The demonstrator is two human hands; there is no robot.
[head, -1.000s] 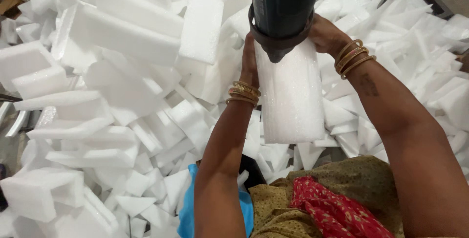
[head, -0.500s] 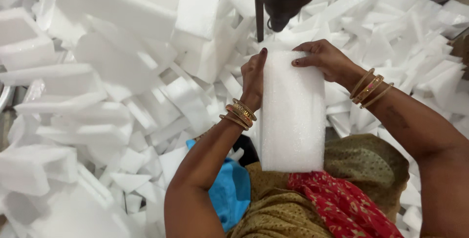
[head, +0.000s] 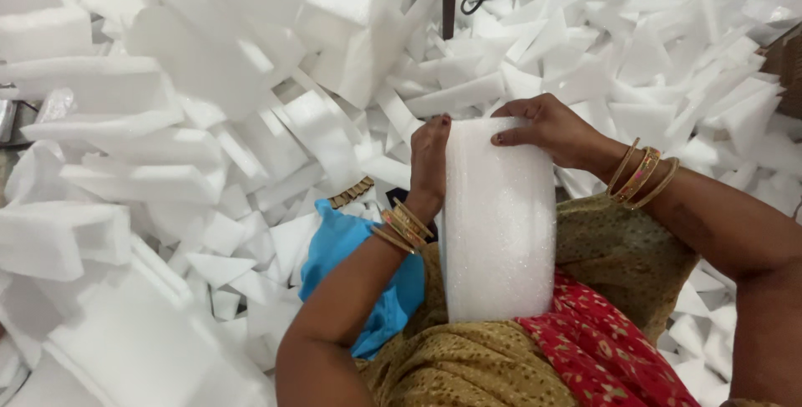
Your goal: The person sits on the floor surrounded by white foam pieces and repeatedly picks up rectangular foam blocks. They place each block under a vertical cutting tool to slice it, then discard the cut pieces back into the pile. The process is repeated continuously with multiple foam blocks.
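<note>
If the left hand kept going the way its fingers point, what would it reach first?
The left hand, flat against the side of the white foam slab, points up the picture. Just beyond its fingertips lie loose foam offcuts; it would probably meet those first, though depth is hard to judge.

Single head-worn view, looking steeply down over lap, close to hands, white foam offcut pile (head: 209, 123) ahead.

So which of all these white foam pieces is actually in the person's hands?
The long rectangular foam slab lying over the lap: left hand on its left edge, right hand over its far end. The other pieces lie untouched.
</note>
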